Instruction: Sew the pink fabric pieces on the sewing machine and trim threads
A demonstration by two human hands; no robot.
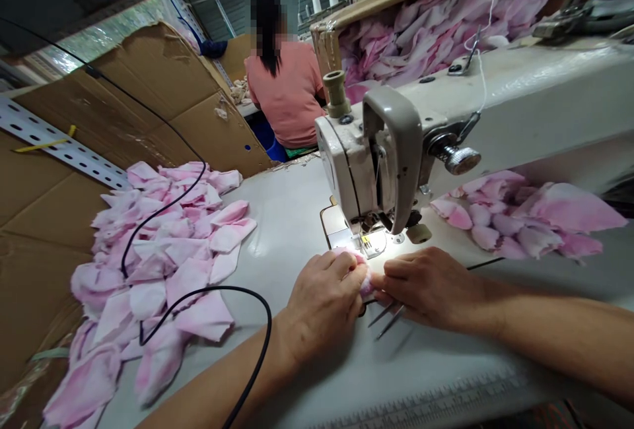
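My left hand (324, 303) is closed, its fingers pinching a small pink fabric piece (366, 282) just in front of the needle plate. Close beside it, my right hand (430, 287) is curled around tweezers (390, 325), whose two thin metal prongs stick out below the fingers. The right fingertips are at the edge of the fabric piece; whether they grip it too I cannot tell. Above both hands stands the sewing machine head (369, 158), its lamp lighting the needle plate (374, 244). Most of the fabric piece is hidden by my fingers.
A heap of pink fabric pieces (173, 237) lies at left, crossed by a black cable (212, 289). More pieces (525, 214) lie under the machine arm. Cardboard (148, 99) walls the left side. A person (287, 92) sits beyond. A ruler (436, 402) runs along the front edge.
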